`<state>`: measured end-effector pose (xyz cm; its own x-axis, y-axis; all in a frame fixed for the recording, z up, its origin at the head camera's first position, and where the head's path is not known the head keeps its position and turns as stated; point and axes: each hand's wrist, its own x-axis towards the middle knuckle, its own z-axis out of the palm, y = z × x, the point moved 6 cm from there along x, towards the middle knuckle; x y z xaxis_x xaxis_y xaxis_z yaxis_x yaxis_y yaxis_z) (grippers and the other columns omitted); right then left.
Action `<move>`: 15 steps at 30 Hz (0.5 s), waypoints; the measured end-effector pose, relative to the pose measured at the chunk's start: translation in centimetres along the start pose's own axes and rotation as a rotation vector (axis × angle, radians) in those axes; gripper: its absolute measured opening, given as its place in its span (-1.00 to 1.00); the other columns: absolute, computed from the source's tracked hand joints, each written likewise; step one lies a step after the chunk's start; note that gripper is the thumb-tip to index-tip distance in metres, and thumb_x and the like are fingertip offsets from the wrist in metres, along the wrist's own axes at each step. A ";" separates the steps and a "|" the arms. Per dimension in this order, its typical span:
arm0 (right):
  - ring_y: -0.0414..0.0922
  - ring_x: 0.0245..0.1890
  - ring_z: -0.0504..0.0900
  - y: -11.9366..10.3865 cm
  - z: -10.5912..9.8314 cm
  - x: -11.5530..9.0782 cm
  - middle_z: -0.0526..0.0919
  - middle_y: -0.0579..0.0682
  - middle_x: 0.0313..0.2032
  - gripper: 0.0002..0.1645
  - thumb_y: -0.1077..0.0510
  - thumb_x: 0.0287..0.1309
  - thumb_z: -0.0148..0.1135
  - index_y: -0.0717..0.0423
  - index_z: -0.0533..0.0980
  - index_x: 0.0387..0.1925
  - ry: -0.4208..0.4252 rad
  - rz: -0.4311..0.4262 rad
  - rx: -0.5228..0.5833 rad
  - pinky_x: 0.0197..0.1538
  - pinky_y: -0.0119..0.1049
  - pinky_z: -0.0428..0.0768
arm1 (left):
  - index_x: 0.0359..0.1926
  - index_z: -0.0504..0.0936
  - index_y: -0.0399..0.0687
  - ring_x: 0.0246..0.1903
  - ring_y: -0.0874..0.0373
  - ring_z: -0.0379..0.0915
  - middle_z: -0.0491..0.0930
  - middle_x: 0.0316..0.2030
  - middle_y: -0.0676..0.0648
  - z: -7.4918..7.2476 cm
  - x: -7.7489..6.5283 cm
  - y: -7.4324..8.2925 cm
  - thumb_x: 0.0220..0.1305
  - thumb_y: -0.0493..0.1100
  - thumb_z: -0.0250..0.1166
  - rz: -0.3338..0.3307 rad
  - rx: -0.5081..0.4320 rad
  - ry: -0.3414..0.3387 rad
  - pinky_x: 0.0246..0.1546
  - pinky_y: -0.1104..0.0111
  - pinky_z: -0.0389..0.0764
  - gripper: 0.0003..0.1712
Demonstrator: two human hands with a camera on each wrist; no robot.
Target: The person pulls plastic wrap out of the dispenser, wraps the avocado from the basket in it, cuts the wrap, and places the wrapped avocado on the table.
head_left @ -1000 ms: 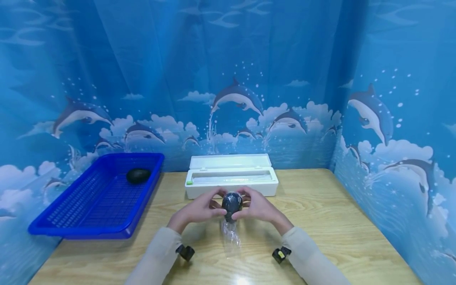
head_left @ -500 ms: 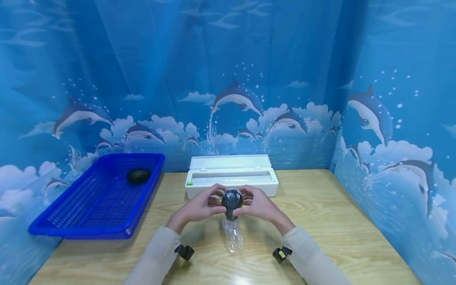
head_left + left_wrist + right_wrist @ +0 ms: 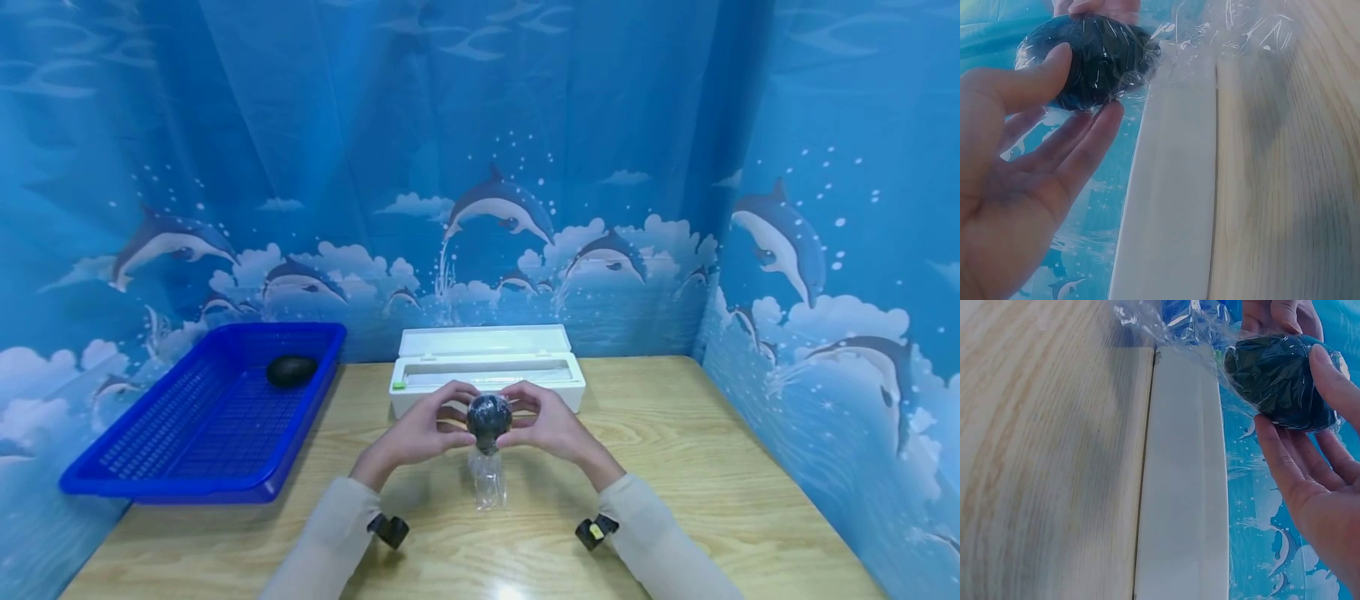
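Observation:
A dark avocado [image 3: 488, 417] wrapped in clear cling film is held up between both hands, over the middle of the table. My left hand [image 3: 420, 429] grips its left side, thumb [image 3: 1054, 65] on the near face and fingertips beneath. On the opposite side my right hand [image 3: 553, 429] does the same, its thumb [image 3: 1329, 375] pressing the wrapped skin. From the avocado's near end a loose crumpled tail of cling film [image 3: 489, 483] hangs toward the tabletop. Both wrist views show creased film close around the fruit.
Behind the hands stands a white cling film dispenser box [image 3: 487, 402], lid [image 3: 486, 340] raised. A blue plastic basket [image 3: 202, 487] at the left holds another dark avocado [image 3: 291, 370]. A dolphin-print curtain [image 3: 637, 125] borders the wooden table [image 3: 712, 467].
Both hands have lifted the avocado slightly and tilted it. The film tail has risen with it, its lower end now farther up the table view.

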<state>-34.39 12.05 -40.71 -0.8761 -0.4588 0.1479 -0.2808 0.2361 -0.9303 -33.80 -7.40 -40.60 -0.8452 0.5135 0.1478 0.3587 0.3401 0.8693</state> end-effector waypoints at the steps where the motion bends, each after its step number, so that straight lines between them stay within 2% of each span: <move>1: 0.08 0.19 0.66 0.0 0.0 0.0 0.62 0.17 0.20 -0.18 0.23 -0.12 0.67 0.13 0.50 0.22 0.007 0.002 0.002 0.25 -0.06 0.68 | 0.31 0.45 0.14 0.13 -0.11 0.64 0.54 0.25 -0.21 0.0 0.0 0.0 0.15 -0.37 0.49 0.002 -0.004 0.000 0.08 0.25 0.75 -0.26; 5: 0.15 0.20 0.65 -0.2 0.0 0.0 0.62 0.18 0.20 -0.21 0.25 -0.15 0.68 0.14 0.53 0.18 0.011 -0.020 -0.001 0.25 -0.04 0.68 | 0.35 0.45 0.10 0.11 -0.10 0.66 0.55 0.26 -0.18 0.0 0.1 0.2 0.08 -0.34 0.56 0.003 -0.016 -0.001 0.07 0.26 0.75 -0.18; 9: 0.19 0.21 0.65 -0.3 0.1 0.0 0.62 0.18 0.21 -0.24 0.25 -0.16 0.68 0.11 0.55 0.15 0.000 -0.037 -0.008 0.26 -0.03 0.68 | 0.34 0.49 0.02 0.09 -0.08 0.67 0.58 0.25 -0.18 0.0 0.1 0.1 0.06 -0.28 0.59 -0.009 0.010 0.001 0.06 0.25 0.76 -0.19; 13: 0.16 0.21 0.65 -0.5 0.2 -0.2 0.60 0.18 0.24 -0.19 0.24 -0.12 0.66 0.11 0.51 0.23 -0.018 -0.040 -0.017 0.30 0.00 0.65 | 0.31 0.53 0.00 0.08 -0.07 0.68 0.61 0.22 -0.17 -0.1 0.1 0.0 0.06 -0.25 0.60 0.002 0.046 0.023 0.05 0.28 0.76 -0.24; 15: 0.12 0.21 0.64 -0.7 0.2 -0.2 0.59 0.14 0.25 -0.15 0.22 -0.08 0.65 0.07 0.49 0.29 -0.020 -0.038 -0.044 0.31 -0.01 0.64 | 0.29 0.55 0.00 0.07 -0.07 0.69 0.62 0.21 -0.17 -0.2 0.1 0.2 0.05 -0.27 0.60 0.030 0.053 0.042 0.05 0.31 0.76 -0.25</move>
<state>-33.92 11.78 -40.17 -0.8565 -0.4852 0.1761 -0.3313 0.2550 -0.9084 -33.91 -7.46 -40.34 -0.8495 0.4907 0.1938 0.4031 0.3667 0.8384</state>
